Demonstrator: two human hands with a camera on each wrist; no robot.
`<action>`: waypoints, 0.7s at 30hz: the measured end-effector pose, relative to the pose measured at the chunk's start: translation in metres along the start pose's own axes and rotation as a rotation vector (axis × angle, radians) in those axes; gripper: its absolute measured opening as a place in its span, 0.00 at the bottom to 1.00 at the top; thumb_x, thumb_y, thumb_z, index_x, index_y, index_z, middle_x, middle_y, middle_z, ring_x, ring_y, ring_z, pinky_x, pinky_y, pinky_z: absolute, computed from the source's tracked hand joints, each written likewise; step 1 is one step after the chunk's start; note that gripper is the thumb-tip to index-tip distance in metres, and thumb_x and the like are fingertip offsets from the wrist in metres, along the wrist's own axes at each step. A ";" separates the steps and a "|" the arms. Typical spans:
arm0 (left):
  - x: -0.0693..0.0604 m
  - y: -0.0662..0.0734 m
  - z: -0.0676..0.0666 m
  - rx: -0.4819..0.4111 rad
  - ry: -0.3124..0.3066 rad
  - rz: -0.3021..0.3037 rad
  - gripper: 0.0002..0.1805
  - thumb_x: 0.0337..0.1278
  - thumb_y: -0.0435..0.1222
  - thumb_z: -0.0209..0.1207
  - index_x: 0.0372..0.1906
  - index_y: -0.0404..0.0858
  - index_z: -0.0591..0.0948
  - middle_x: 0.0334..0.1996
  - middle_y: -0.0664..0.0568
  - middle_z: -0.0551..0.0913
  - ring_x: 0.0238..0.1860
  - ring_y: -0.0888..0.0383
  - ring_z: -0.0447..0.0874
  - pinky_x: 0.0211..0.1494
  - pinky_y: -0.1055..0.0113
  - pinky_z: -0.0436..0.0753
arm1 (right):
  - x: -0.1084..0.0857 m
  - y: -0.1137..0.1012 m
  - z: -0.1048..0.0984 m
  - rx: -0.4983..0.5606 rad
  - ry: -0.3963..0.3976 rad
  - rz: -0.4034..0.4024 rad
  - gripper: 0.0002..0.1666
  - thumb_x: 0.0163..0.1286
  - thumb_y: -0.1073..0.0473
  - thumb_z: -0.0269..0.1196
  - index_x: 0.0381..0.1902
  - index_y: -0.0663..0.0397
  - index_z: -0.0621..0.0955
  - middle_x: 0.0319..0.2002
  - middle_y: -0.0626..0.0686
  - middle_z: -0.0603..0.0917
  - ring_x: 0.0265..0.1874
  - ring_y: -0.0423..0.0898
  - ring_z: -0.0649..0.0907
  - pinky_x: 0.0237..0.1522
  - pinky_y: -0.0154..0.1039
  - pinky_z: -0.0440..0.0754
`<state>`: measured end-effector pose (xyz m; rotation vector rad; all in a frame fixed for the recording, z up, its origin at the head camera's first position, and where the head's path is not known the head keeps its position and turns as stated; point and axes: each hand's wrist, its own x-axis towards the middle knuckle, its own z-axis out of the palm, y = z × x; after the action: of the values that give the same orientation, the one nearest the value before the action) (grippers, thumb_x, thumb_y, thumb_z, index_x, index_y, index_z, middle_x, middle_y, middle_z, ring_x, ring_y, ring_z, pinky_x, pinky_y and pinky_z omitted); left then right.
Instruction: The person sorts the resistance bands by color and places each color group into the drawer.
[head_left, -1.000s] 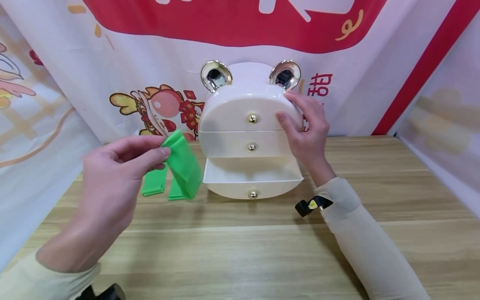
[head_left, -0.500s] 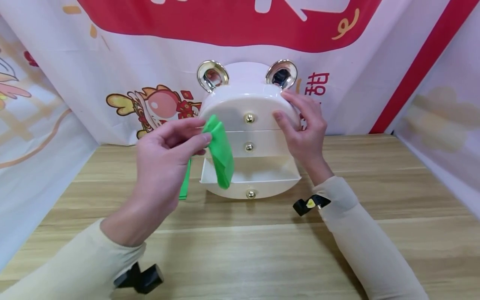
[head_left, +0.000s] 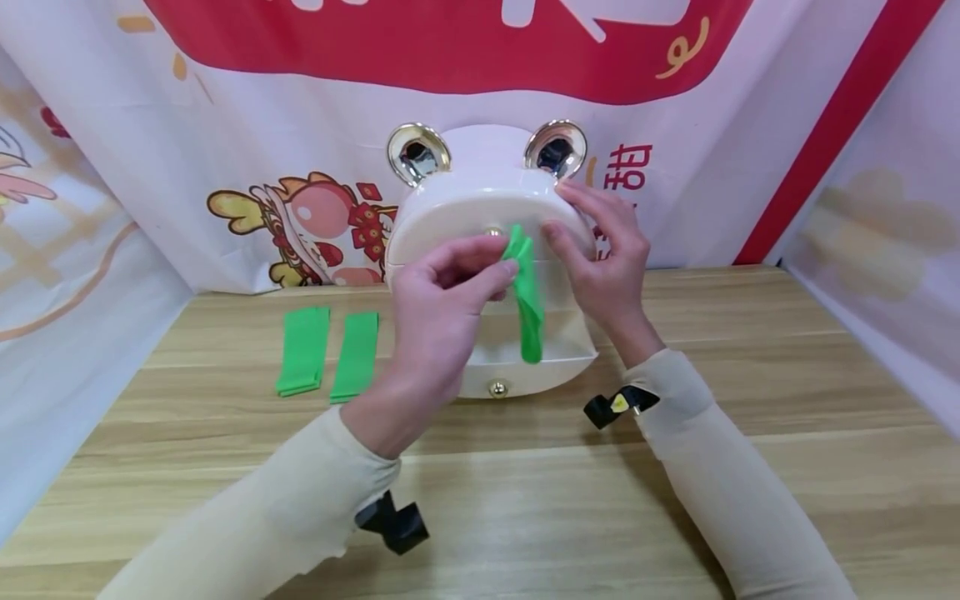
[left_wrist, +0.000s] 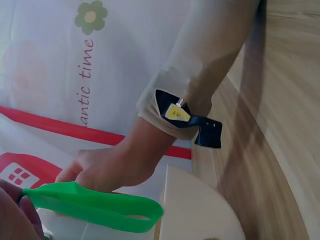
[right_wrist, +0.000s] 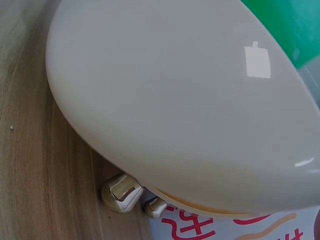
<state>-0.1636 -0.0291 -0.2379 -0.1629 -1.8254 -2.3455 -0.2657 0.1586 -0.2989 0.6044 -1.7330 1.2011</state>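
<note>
My left hand [head_left: 442, 308] pinches the top end of a folded, soft green strip [head_left: 528, 300] between thumb and fingers. The strip hangs in front of a white mini drawer cabinet [head_left: 480, 200], above its pulled-out bottom drawer [head_left: 536, 377]. In the left wrist view the green strip [left_wrist: 95, 206] bends into a long loop. My right hand [head_left: 611, 250] holds the cabinet's upper right edge, thumb on the front and fingers over the top and side. Close up, the right wrist view shows the white cabinet [right_wrist: 165, 100] and part of the green strip [right_wrist: 295, 22].
Two more folded green strips, a left one [head_left: 303, 350] and a right one [head_left: 356, 357], lie on the wooden table [head_left: 510, 500] left of the cabinet. Two shiny gold-rimmed eyes [head_left: 418, 155] top the cabinet. A printed cloth backdrop [head_left: 300, 108] stands close behind.
My left hand has carried the green strip rightward, from left of the cabinet to in front of it. Both strips on the table show fully now. My right hand keeps its hold.
</note>
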 end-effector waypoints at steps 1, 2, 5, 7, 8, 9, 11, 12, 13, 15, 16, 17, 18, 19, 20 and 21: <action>0.000 -0.003 0.003 -0.010 -0.001 0.003 0.11 0.62 0.28 0.71 0.49 0.35 0.90 0.41 0.50 0.91 0.36 0.59 0.86 0.44 0.70 0.89 | 0.000 0.000 0.000 0.005 -0.002 -0.001 0.22 0.70 0.60 0.73 0.61 0.51 0.87 0.65 0.49 0.87 0.65 0.43 0.81 0.65 0.39 0.79; 0.001 -0.005 0.006 -0.021 -0.002 0.007 0.11 0.62 0.27 0.71 0.49 0.35 0.90 0.41 0.50 0.91 0.36 0.59 0.86 0.44 0.70 0.89 | 0.001 0.000 -0.001 0.008 -0.006 -0.004 0.22 0.69 0.61 0.73 0.61 0.51 0.87 0.65 0.50 0.87 0.65 0.44 0.81 0.67 0.40 0.79; 0.002 -0.012 0.014 -0.047 -0.006 0.008 0.11 0.62 0.27 0.71 0.49 0.34 0.90 0.41 0.49 0.91 0.37 0.59 0.86 0.44 0.71 0.88 | 0.002 0.000 -0.002 0.016 -0.013 -0.010 0.23 0.69 0.63 0.73 0.62 0.53 0.87 0.65 0.53 0.87 0.67 0.46 0.81 0.69 0.41 0.77; 0.003 -0.016 0.019 -0.055 -0.002 0.001 0.11 0.62 0.26 0.71 0.49 0.34 0.90 0.40 0.49 0.91 0.38 0.59 0.86 0.44 0.72 0.88 | 0.002 0.000 -0.002 0.019 -0.014 -0.012 0.23 0.69 0.64 0.73 0.61 0.54 0.87 0.64 0.54 0.87 0.67 0.47 0.81 0.70 0.41 0.77; 0.003 -0.018 0.021 -0.055 0.003 -0.001 0.11 0.61 0.26 0.71 0.48 0.34 0.90 0.40 0.49 0.91 0.39 0.60 0.86 0.45 0.72 0.88 | 0.002 0.000 -0.002 0.019 -0.013 -0.013 0.23 0.69 0.64 0.73 0.61 0.54 0.87 0.64 0.54 0.87 0.67 0.47 0.81 0.70 0.41 0.76; 0.004 -0.020 0.023 -0.054 0.007 -0.002 0.11 0.61 0.26 0.71 0.48 0.34 0.90 0.40 0.49 0.91 0.39 0.60 0.86 0.45 0.72 0.88 | 0.003 0.000 -0.003 0.023 -0.009 -0.009 0.23 0.69 0.65 0.73 0.61 0.54 0.87 0.64 0.54 0.88 0.67 0.47 0.82 0.71 0.41 0.76; 0.005 -0.024 0.027 -0.050 0.015 0.000 0.11 0.61 0.26 0.72 0.48 0.34 0.90 0.41 0.48 0.91 0.41 0.59 0.86 0.46 0.72 0.88 | 0.003 0.000 -0.003 0.024 -0.006 -0.005 0.22 0.69 0.65 0.73 0.61 0.54 0.87 0.64 0.54 0.88 0.67 0.47 0.82 0.71 0.41 0.75; 0.005 -0.026 0.028 -0.050 0.018 0.001 0.11 0.61 0.26 0.72 0.48 0.34 0.90 0.42 0.48 0.91 0.41 0.59 0.86 0.46 0.72 0.88 | 0.003 0.000 -0.003 0.024 -0.005 -0.002 0.23 0.68 0.66 0.73 0.61 0.54 0.87 0.63 0.53 0.88 0.66 0.47 0.82 0.71 0.40 0.75; 0.005 -0.028 0.030 -0.048 0.019 0.001 0.11 0.61 0.26 0.72 0.48 0.35 0.91 0.42 0.48 0.91 0.42 0.59 0.87 0.46 0.71 0.88 | 0.004 0.000 -0.003 0.026 -0.003 0.001 0.23 0.68 0.67 0.73 0.60 0.54 0.87 0.63 0.54 0.88 0.66 0.48 0.82 0.71 0.40 0.74; 0.005 -0.032 0.032 -0.041 0.012 -0.001 0.11 0.61 0.27 0.72 0.48 0.35 0.90 0.43 0.48 0.91 0.43 0.58 0.87 0.48 0.70 0.88 | 0.004 0.000 -0.003 0.032 0.002 0.012 0.23 0.67 0.68 0.73 0.60 0.54 0.88 0.63 0.53 0.88 0.66 0.47 0.82 0.70 0.39 0.74; 0.005 -0.034 0.032 -0.039 0.009 -0.003 0.11 0.62 0.27 0.72 0.48 0.36 0.90 0.43 0.48 0.91 0.43 0.58 0.87 0.48 0.70 0.89 | 0.004 0.000 -0.003 0.030 0.001 0.010 0.23 0.67 0.68 0.73 0.60 0.54 0.88 0.63 0.54 0.88 0.65 0.47 0.82 0.70 0.39 0.74; 0.004 -0.036 0.033 -0.034 0.008 -0.008 0.11 0.62 0.28 0.72 0.48 0.36 0.90 0.43 0.48 0.91 0.43 0.57 0.87 0.49 0.69 0.89 | 0.004 0.000 -0.003 0.030 0.001 0.011 0.23 0.67 0.68 0.73 0.60 0.54 0.88 0.63 0.54 0.88 0.65 0.47 0.82 0.69 0.39 0.74; 0.004 -0.038 0.032 -0.029 0.007 -0.012 0.11 0.62 0.28 0.72 0.48 0.37 0.90 0.43 0.48 0.90 0.43 0.57 0.88 0.49 0.69 0.89 | 0.004 0.000 -0.003 0.029 0.001 0.009 0.22 0.68 0.67 0.73 0.60 0.54 0.88 0.63 0.53 0.88 0.65 0.46 0.83 0.69 0.39 0.75; 0.003 -0.040 0.032 -0.017 0.009 -0.017 0.11 0.62 0.28 0.72 0.48 0.37 0.90 0.43 0.48 0.90 0.43 0.57 0.88 0.50 0.68 0.89 | 0.003 0.001 -0.003 0.027 -0.001 0.006 0.22 0.68 0.66 0.72 0.60 0.53 0.88 0.63 0.53 0.88 0.65 0.46 0.83 0.69 0.39 0.75; 0.002 -0.042 0.030 -0.007 0.011 -0.024 0.11 0.62 0.28 0.72 0.48 0.37 0.90 0.43 0.48 0.90 0.43 0.57 0.87 0.50 0.68 0.90 | 0.003 0.001 -0.003 0.022 -0.005 0.002 0.22 0.69 0.64 0.72 0.61 0.53 0.88 0.63 0.52 0.88 0.65 0.45 0.82 0.69 0.39 0.76; 0.002 -0.044 0.028 0.010 0.012 -0.034 0.11 0.62 0.29 0.72 0.48 0.38 0.90 0.43 0.49 0.90 0.43 0.57 0.88 0.50 0.68 0.90 | 0.002 0.002 -0.003 0.017 -0.010 -0.005 0.22 0.70 0.63 0.72 0.61 0.52 0.87 0.64 0.52 0.88 0.65 0.45 0.82 0.68 0.40 0.76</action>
<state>-0.1743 0.0089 -0.2728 -0.1174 -1.8483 -2.3546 -0.2668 0.1627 -0.2973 0.6254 -1.7300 1.2130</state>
